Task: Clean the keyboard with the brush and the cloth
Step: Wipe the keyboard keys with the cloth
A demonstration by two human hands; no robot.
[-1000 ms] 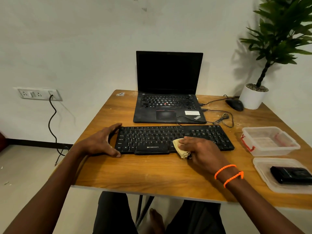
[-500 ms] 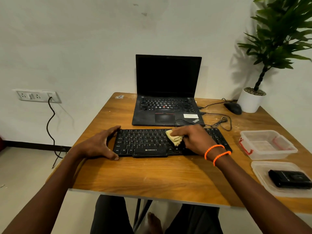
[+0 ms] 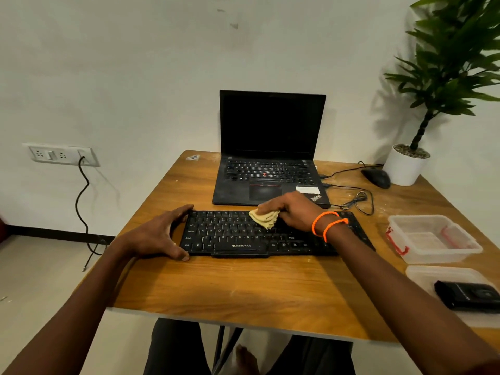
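A black keyboard [image 3: 232, 234] lies across the middle of the wooden table [image 3: 243, 288]. My right hand [image 3: 289, 211], with two orange bands on the wrist, presses a crumpled yellow cloth [image 3: 264, 218] onto the upper key rows near the keyboard's centre. My left hand [image 3: 157, 234] clasps the keyboard's left end, thumb at the front edge and fingers at the back edge. No brush is in view.
An open black laptop [image 3: 270, 169] stands just behind the keyboard. A mouse [image 3: 376, 177], cables and a potted plant [image 3: 405, 165] are at the back right. A clear plastic box [image 3: 433, 238] and its lid holding a black case [image 3: 468, 293] sit at the right edge.
My right hand has swept the cloth from the keyboard's front edge up and left to the upper key rows. My left hand stays on the left end.
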